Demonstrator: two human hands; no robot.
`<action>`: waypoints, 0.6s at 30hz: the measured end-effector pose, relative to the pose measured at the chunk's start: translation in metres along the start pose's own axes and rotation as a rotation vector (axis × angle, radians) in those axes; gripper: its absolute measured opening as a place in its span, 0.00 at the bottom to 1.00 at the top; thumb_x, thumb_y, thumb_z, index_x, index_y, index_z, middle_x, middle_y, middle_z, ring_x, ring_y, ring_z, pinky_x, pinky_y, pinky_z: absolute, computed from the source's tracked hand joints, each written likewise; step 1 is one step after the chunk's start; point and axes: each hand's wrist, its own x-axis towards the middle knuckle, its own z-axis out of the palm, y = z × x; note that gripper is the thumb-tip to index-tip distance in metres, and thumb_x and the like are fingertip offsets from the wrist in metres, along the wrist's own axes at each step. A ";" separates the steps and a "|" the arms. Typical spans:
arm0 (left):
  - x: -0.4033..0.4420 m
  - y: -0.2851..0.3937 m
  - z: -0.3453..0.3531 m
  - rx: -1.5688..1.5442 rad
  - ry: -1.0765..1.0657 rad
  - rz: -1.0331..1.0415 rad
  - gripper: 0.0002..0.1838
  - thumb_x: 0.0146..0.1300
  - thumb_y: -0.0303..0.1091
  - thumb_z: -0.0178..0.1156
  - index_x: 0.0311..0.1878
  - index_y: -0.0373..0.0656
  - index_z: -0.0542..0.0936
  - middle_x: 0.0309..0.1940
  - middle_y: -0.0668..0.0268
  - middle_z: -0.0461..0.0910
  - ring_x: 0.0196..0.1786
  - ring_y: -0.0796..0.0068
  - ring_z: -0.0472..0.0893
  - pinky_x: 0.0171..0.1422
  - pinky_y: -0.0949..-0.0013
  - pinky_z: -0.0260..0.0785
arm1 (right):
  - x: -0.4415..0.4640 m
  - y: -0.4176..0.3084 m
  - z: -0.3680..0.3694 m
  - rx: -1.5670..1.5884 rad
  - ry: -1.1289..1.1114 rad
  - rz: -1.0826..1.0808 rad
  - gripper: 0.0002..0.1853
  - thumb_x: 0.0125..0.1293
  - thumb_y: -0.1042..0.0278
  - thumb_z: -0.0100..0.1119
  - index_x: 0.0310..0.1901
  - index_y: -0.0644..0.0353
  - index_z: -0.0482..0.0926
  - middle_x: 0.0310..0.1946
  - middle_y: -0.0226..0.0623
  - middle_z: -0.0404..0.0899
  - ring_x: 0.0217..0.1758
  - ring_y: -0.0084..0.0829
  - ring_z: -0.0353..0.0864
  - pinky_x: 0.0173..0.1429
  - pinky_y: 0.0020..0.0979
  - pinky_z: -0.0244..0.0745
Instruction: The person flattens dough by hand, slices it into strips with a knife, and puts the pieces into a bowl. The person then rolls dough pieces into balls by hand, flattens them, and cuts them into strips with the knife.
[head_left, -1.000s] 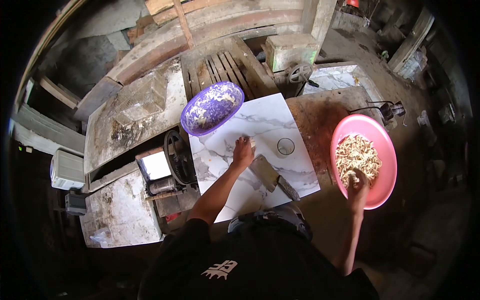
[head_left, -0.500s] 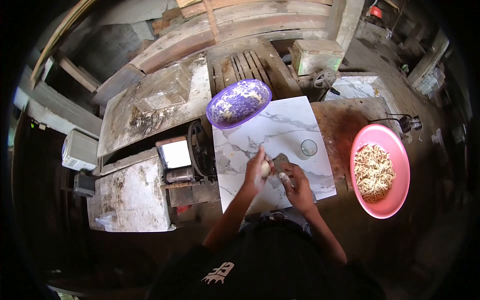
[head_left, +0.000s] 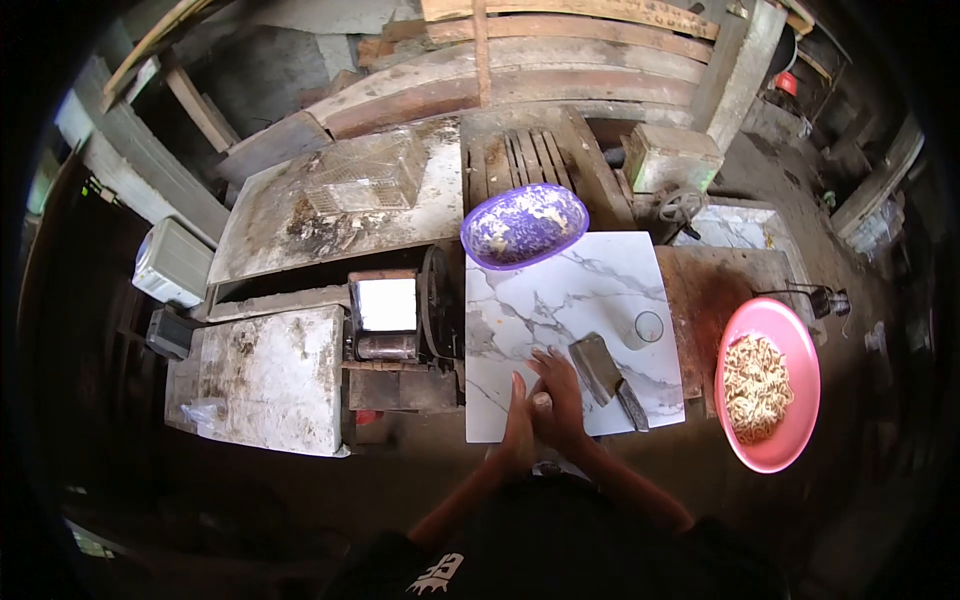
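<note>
At the front of the marble-patterned board [head_left: 500, 345], my left hand [head_left: 517, 430] and my right hand [head_left: 562, 402] press together palm to palm, their fingers fairly straight. A small pale bit of dough [head_left: 541, 400] shows between them; the rest is hidden by my hands. Just right of my hands, a cleaver [head_left: 598, 368] lies flat on the board, its dark handle pointing toward me. Beyond it stands a clear drinking glass [head_left: 647, 327]. A purple basin [head_left: 525, 228], smeared inside with pale dough, sits at the board's far edge.
Right of the board is a pink basin [head_left: 805, 400] holding many short dough strips [head_left: 757, 388]. A hand-cranked roller machine [head_left: 388, 315] with a large wheel stands at left. Farther back are a wire rack [head_left: 365, 180] and a metal box [head_left: 675, 158].
The cleaver has left my right hand and now lies on the board. My hands have come together, nearer my body. The camera view has shifted, moving the scene right and down.
</note>
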 end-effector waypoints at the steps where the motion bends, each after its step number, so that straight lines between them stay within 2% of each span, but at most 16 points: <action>1: -0.007 0.002 -0.001 -0.036 -0.049 -0.035 0.44 0.69 0.68 0.29 0.74 0.39 0.51 0.60 0.60 0.71 0.62 0.65 0.72 0.66 0.60 0.63 | -0.002 -0.002 0.002 0.172 0.090 0.071 0.19 0.56 0.66 0.61 0.49 0.61 0.77 0.57 0.50 0.74 0.60 0.48 0.72 0.62 0.44 0.66; 2: -0.014 0.005 0.001 -0.069 -0.101 -0.072 0.42 0.72 0.64 0.31 0.75 0.38 0.49 0.59 0.58 0.72 0.62 0.67 0.72 0.68 0.60 0.62 | -0.005 -0.003 0.004 0.345 0.179 0.143 0.17 0.57 0.67 0.60 0.48 0.61 0.78 0.54 0.49 0.77 0.57 0.46 0.75 0.58 0.42 0.70; 3: -0.026 0.012 0.006 0.238 -0.279 -0.001 0.44 0.70 0.67 0.23 0.75 0.39 0.47 0.73 0.59 0.53 0.76 0.67 0.51 0.79 0.60 0.37 | -0.008 0.003 0.008 0.407 0.253 0.228 0.11 0.60 0.68 0.59 0.42 0.63 0.81 0.39 0.47 0.82 0.42 0.39 0.83 0.44 0.35 0.77; 4: -0.027 0.011 0.005 0.239 -0.281 0.011 0.44 0.70 0.67 0.23 0.75 0.39 0.47 0.73 0.59 0.53 0.76 0.67 0.51 0.79 0.60 0.37 | -0.011 0.010 0.009 0.410 0.251 0.217 0.11 0.60 0.68 0.59 0.42 0.63 0.81 0.39 0.47 0.82 0.42 0.39 0.83 0.44 0.35 0.77; 6: -0.029 0.003 0.000 0.336 -0.258 0.034 0.46 0.68 0.68 0.17 0.75 0.37 0.45 0.73 0.57 0.53 0.75 0.61 0.53 0.78 0.59 0.40 | -0.009 0.022 0.005 0.601 0.171 0.457 0.09 0.64 0.72 0.54 0.33 0.65 0.82 0.23 0.42 0.81 0.26 0.31 0.82 0.33 0.31 0.77; 7: -0.024 -0.003 -0.013 0.373 -0.265 0.096 0.43 0.71 0.65 0.23 0.74 0.36 0.48 0.73 0.56 0.53 0.75 0.59 0.54 0.78 0.57 0.41 | -0.007 0.033 0.008 0.620 0.284 0.457 0.11 0.66 0.72 0.52 0.28 0.66 0.81 0.19 0.39 0.78 0.21 0.27 0.78 0.28 0.29 0.74; 8: -0.025 0.000 -0.014 0.381 -0.267 0.106 0.43 0.71 0.65 0.23 0.74 0.36 0.48 0.73 0.56 0.53 0.75 0.59 0.54 0.78 0.57 0.41 | -0.005 0.043 0.010 0.639 0.399 0.457 0.16 0.67 0.73 0.51 0.23 0.67 0.80 0.14 0.36 0.75 0.16 0.24 0.75 0.23 0.27 0.72; 9: -0.024 0.003 -0.013 0.397 -0.206 0.091 0.41 0.72 0.64 0.26 0.74 0.36 0.50 0.73 0.55 0.53 0.75 0.58 0.54 0.78 0.57 0.42 | 0.003 0.041 -0.003 0.665 0.390 0.447 0.31 0.75 0.54 0.44 0.15 0.66 0.72 0.11 0.37 0.73 0.13 0.26 0.71 0.18 0.27 0.66; 10: -0.024 0.005 -0.013 0.413 -0.145 0.076 0.40 0.73 0.62 0.29 0.73 0.37 0.52 0.73 0.54 0.54 0.75 0.58 0.54 0.78 0.56 0.42 | 0.010 0.036 -0.010 0.727 0.484 0.544 0.32 0.76 0.53 0.43 0.14 0.63 0.69 0.08 0.34 0.67 0.09 0.25 0.66 0.15 0.28 0.62; 11: -0.018 -0.001 -0.019 0.397 -0.105 0.149 0.38 0.73 0.60 0.33 0.72 0.37 0.54 0.73 0.54 0.52 0.75 0.59 0.54 0.78 0.57 0.43 | 0.014 0.025 -0.025 0.727 0.441 0.554 0.31 0.76 0.53 0.42 0.14 0.63 0.69 0.08 0.33 0.67 0.10 0.24 0.66 0.16 0.27 0.62; 13: -0.009 -0.007 -0.017 0.358 -0.075 0.246 0.38 0.73 0.60 0.33 0.72 0.37 0.52 0.74 0.55 0.52 0.75 0.59 0.53 0.78 0.57 0.42 | 0.018 0.009 -0.035 0.728 0.403 0.550 0.31 0.76 0.54 0.42 0.15 0.63 0.69 0.09 0.32 0.67 0.11 0.23 0.67 0.17 0.26 0.62; 15: -0.001 -0.008 -0.010 0.252 -0.077 0.398 0.39 0.73 0.61 0.33 0.73 0.37 0.49 0.74 0.55 0.51 0.76 0.59 0.52 0.78 0.57 0.41 | 0.007 -0.014 -0.018 0.528 0.369 0.341 0.26 0.76 0.59 0.42 0.20 0.64 0.73 0.17 0.36 0.74 0.21 0.26 0.74 0.29 0.28 0.70; 16: 0.004 -0.010 -0.007 0.257 -0.083 0.404 0.39 0.73 0.61 0.33 0.73 0.37 0.49 0.74 0.55 0.51 0.76 0.59 0.52 0.78 0.57 0.41 | 0.000 -0.024 -0.010 0.635 0.222 0.296 0.16 0.73 0.66 0.43 0.33 0.67 0.76 0.34 0.43 0.79 0.41 0.30 0.77 0.50 0.32 0.71; 17: 0.012 -0.012 -0.006 0.131 -0.080 0.455 0.40 0.73 0.61 0.34 0.73 0.37 0.48 0.74 0.55 0.50 0.76 0.59 0.50 0.78 0.57 0.40 | 0.016 -0.069 -0.022 0.623 -0.079 0.404 0.16 0.70 0.67 0.44 0.52 0.70 0.71 0.55 0.57 0.71 0.64 0.45 0.67 0.71 0.45 0.54; 18: 0.017 -0.012 -0.004 0.002 -0.077 0.505 0.40 0.73 0.61 0.34 0.74 0.37 0.48 0.74 0.55 0.49 0.77 0.60 0.48 0.79 0.58 0.38 | 0.015 -0.072 -0.024 0.624 -0.075 0.396 0.16 0.70 0.67 0.44 0.52 0.70 0.71 0.55 0.57 0.71 0.64 0.45 0.67 0.71 0.45 0.54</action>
